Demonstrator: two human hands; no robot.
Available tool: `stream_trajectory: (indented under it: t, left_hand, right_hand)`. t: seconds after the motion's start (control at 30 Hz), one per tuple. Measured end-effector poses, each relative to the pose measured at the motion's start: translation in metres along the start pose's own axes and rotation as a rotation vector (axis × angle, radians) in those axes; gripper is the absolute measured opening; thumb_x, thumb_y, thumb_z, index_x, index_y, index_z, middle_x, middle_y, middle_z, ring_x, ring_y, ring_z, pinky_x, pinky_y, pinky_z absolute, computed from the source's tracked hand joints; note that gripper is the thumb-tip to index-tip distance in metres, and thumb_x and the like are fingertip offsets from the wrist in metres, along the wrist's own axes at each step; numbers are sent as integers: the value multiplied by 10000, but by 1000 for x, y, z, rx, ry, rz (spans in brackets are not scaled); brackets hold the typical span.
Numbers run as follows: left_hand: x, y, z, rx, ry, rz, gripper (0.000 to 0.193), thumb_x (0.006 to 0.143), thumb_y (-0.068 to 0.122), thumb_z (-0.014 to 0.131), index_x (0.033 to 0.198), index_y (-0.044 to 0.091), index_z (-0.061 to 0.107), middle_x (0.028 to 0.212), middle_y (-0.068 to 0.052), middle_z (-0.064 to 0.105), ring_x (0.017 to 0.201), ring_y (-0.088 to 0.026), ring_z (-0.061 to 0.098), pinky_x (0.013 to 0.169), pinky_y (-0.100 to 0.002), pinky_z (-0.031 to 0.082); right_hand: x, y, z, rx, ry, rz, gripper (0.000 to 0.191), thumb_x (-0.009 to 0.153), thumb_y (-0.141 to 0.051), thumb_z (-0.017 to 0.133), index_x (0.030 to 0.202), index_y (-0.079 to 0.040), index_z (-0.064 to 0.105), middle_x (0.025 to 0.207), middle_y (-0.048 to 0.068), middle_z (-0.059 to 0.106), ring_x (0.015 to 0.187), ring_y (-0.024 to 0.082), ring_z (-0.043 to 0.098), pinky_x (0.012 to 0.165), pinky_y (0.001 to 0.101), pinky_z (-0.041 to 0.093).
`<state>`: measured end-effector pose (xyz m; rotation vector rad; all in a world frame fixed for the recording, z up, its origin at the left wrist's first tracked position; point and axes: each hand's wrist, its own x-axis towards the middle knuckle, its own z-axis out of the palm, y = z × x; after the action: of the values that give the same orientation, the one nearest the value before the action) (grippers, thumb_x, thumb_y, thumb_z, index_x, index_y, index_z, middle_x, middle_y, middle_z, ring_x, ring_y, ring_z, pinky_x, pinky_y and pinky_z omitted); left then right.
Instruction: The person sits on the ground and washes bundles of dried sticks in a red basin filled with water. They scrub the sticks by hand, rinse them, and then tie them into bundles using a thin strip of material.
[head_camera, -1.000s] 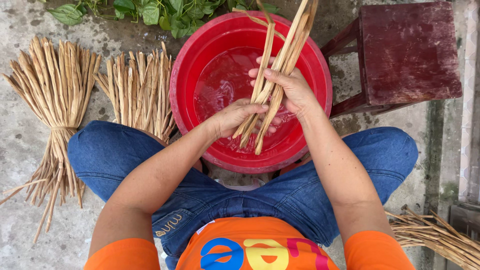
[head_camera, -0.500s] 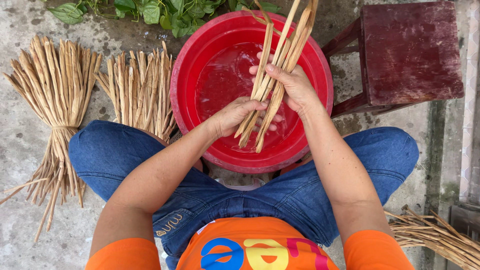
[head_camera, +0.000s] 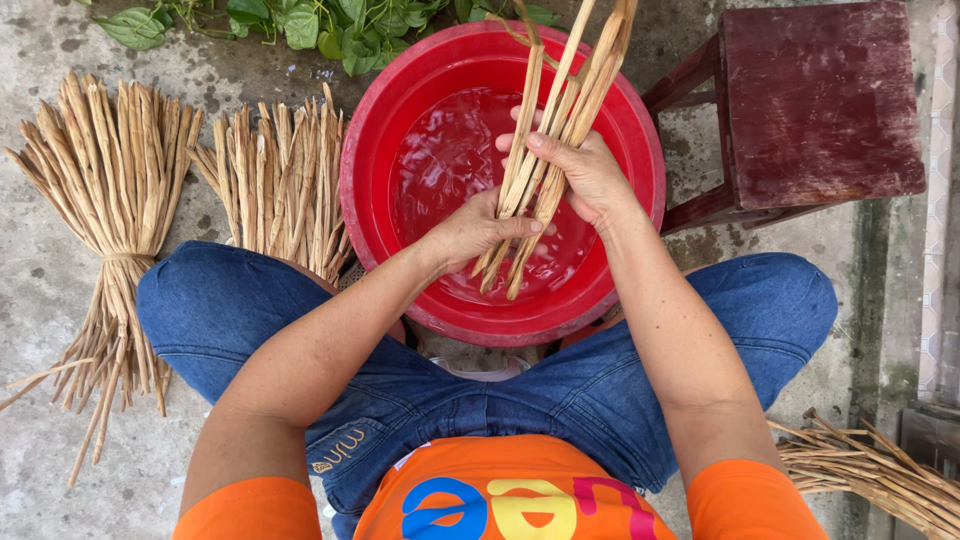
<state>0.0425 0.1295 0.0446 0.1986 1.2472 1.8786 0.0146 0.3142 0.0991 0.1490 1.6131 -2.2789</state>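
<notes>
basin (head_camera: 380, 130): red, holds water, between the knees | stalks (head_camera: 560, 110): same bunch, lower ends over the water, barely shifted since a second ago | right hand (head_camera: 585, 175): clasps them higher | left hand (head_camera: 475, 228): wraps lower, grip unchanged

Dark red wooden stool (head_camera: 820, 100), tied straw bundles (head_camera: 110, 200), green leaves (head_camera: 300, 22)

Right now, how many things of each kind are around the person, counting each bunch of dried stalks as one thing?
Bunches of dried tan stalks: 4 (tied sheaf, loose bunch, handful in both hands, pile at lower right)
Round red plastic basin with water: 1
Dark red wooden stool: 1
Green leafy plant: 1
Total: 7
</notes>
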Motion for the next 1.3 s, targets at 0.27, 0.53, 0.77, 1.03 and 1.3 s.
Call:
stream_trajectory:
  t: [0.27,0.53,0.77,1.03,1.3]
  left_hand:
    - [3,-6,-5,-23,90,-33,463,902,268,755,1276,22,637,1059,-110,739,917,-199,740,842,-361,636]
    - [1,0,-4,-87,57,-53,476,931,241,705,1333,3,616,1080,-120,742,930,-200,738,857,-370,633]
    - [2,-2,-7,-132,50,-77,489,919,231,691,1341,-5,613,1091,-121,739,915,-208,735,839,-377,630]
    - [4,-5,-9,-173,28,-106,501,928,249,646,1357,-5,596,1099,-137,738,911,-220,736,828,-387,635]
    - [0,3,-5,-220,-55,-81,537,973,257,628,1448,27,526,1167,-152,704,965,-263,744,838,-402,632]
  right_hand:
    - [2,1,-2,-19,-16,-8,517,952,-223,728,1400,-7,589,1132,188,760,983,229,761,827,362,657]
    - [5,0,-4,-21,12,13,518,950,-262,713,1381,1,598,1120,194,763,967,229,770,802,365,668]
    - [7,1,-5,-34,28,25,521,977,-334,661,1369,4,601,1106,199,760,955,230,773,787,373,679]
    - [7,3,-7,-21,8,1,503,1016,-383,597,1342,1,597,1124,207,756,989,242,772,821,390,673]
    - [5,0,-9,-15,-51,-41,542,1035,-363,616,1434,1,570,1203,188,745,1048,238,752,883,389,659]
